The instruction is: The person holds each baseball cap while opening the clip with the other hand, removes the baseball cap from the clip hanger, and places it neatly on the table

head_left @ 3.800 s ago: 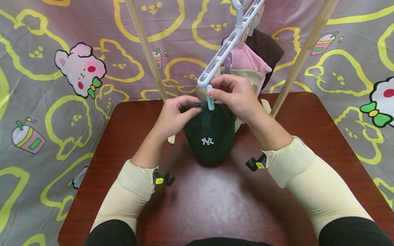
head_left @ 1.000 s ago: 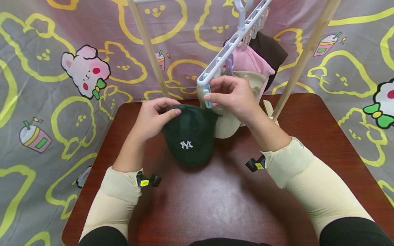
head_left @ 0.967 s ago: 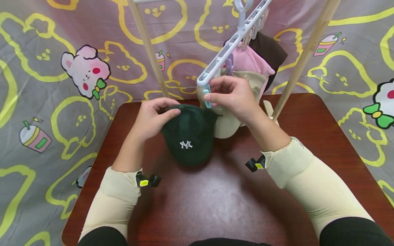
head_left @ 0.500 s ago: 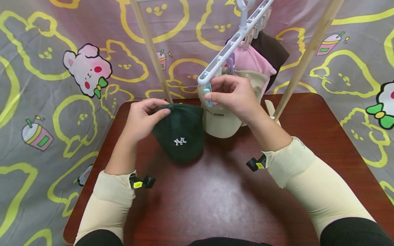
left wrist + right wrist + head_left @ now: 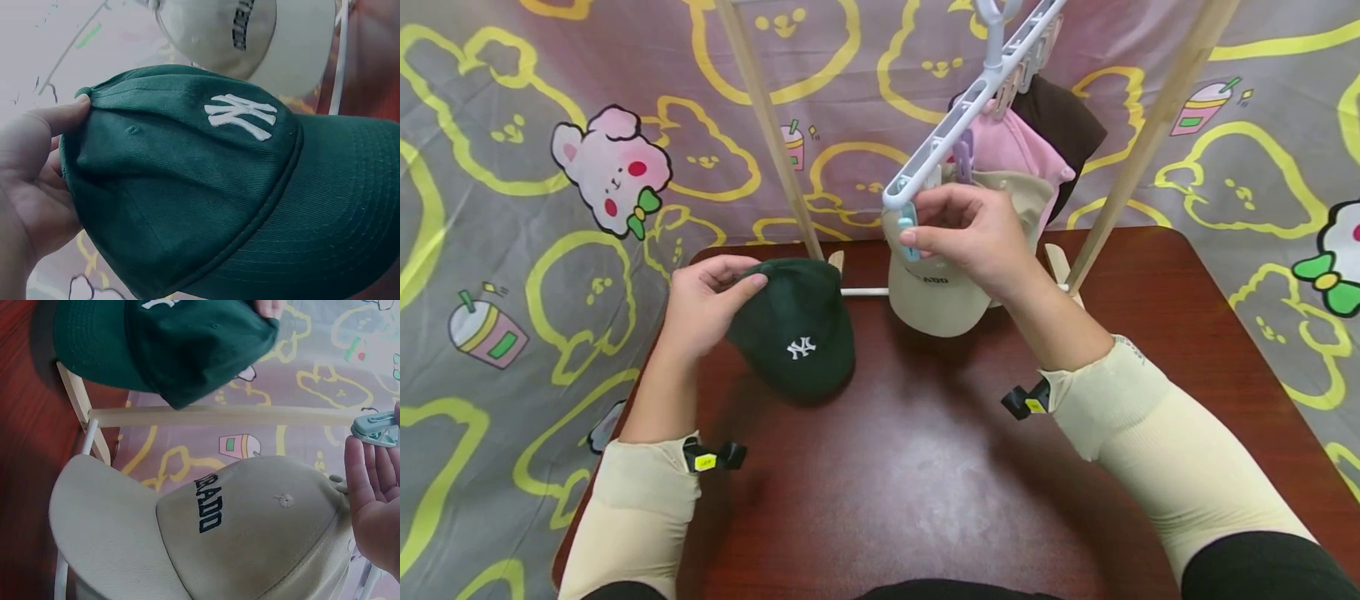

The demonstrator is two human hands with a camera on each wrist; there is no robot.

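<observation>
My left hand (image 5: 700, 302) pinches a dark green baseball cap (image 5: 793, 325) by the top of its crown, the brim hanging down over the table. White embroidered letters show on its front. With thumb and fingers my right hand (image 5: 973, 233) holds a light blue clothespin (image 5: 908, 233) at the near end of a pale hanger rail (image 5: 940, 142). Nothing sits in the clothespin's jaws in the right wrist view. Just behind that hand hangs a beige cap (image 5: 250, 519) with dark lettering.
A pink cap (image 5: 1011, 142) and a dark brown cap (image 5: 1067, 125) hang farther along the rail. Wooden posts (image 5: 775, 137) and a white crossbar (image 5: 867, 292) form a stand on the reddish-brown table (image 5: 925, 483). A patterned cloth (image 5: 587, 333) surrounds the table.
The green cap has come away from the light blue clothespin and moved left in my left hand, uncovering the beige cap and crossbar. My right hand stays at the clothespin.
</observation>
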